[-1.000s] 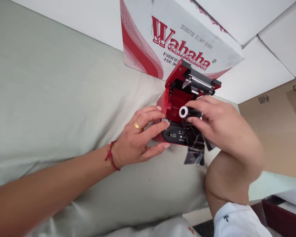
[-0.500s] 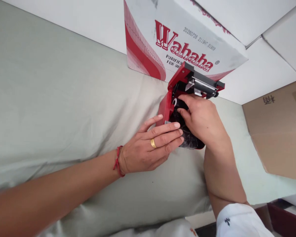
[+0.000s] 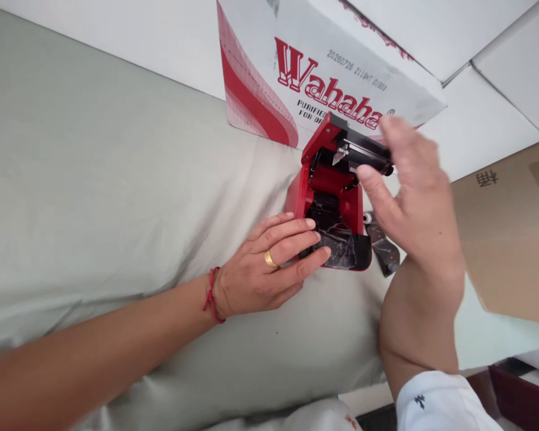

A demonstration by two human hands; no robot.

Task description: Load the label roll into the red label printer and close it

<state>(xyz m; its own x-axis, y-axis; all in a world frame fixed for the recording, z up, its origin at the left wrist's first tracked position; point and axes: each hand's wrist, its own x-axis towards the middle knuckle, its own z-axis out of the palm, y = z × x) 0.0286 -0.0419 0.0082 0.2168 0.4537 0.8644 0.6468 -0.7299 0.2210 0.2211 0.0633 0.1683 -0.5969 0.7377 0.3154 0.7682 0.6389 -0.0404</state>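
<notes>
A red and black device [image 3: 300, 191] stands on the pale cloth with its hinged lid [image 3: 317, 140] raised, showing a roller and metal parts. Black marbled film [image 3: 335, 230] lies inside it and over its front edge. My left hand [image 3: 269, 260], a gold ring on one finger, rests on the device's front left corner with fingers spread. Beside the lid's right end, my right hand [image 3: 415, 197] is raised, thumb and fingers apart, nothing between them, slightly blurred. A small roll with a loose dark strip [image 3: 386, 254] lies right of the device, partly behind my right hand.
Behind the device stands a white and red Wahaha carton [image 3: 256, 72]. A brown cardboard box [image 3: 507, 233] is at the right. White boxes [image 3: 489, 114] line the back. Wrinkled pale green cloth [image 3: 117, 179] covers the surface.
My right hand has left the device's inside and moved right, its fingers opening. The small roll that was inside now lies to the right of the device. My left hand has barely moved.
</notes>
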